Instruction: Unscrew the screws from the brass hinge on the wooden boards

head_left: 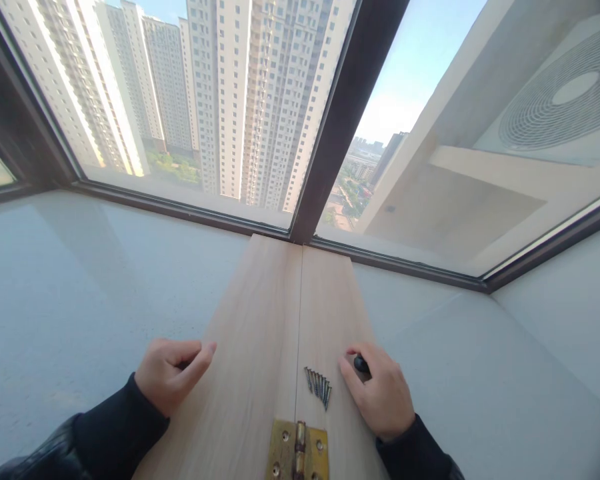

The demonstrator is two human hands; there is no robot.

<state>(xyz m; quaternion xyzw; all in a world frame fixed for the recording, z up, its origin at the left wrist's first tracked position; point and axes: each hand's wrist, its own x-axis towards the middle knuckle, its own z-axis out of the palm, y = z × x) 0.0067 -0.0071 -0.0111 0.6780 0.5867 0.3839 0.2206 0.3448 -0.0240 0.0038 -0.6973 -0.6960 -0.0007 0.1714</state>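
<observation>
Two light wooden boards [260,333] lie side by side on a white sill, running away from me to the window. A brass hinge [297,452] spans their seam near the bottom edge. Several dark screws [319,385] lie in a row just above it on the right board. My left hand [167,373] rests on the left board's edge, fingers curled, thumb stretched along the wood. My right hand [380,393] rests on the right board, fingers closed round a small black-tipped object [361,364], most of it hidden.
The white sill [80,287] spreads wide to the left and right of the boards. A dark-framed window [330,133] stands behind, with tower blocks outside. An outdoor fan unit [560,100] shows beyond the glass at upper right.
</observation>
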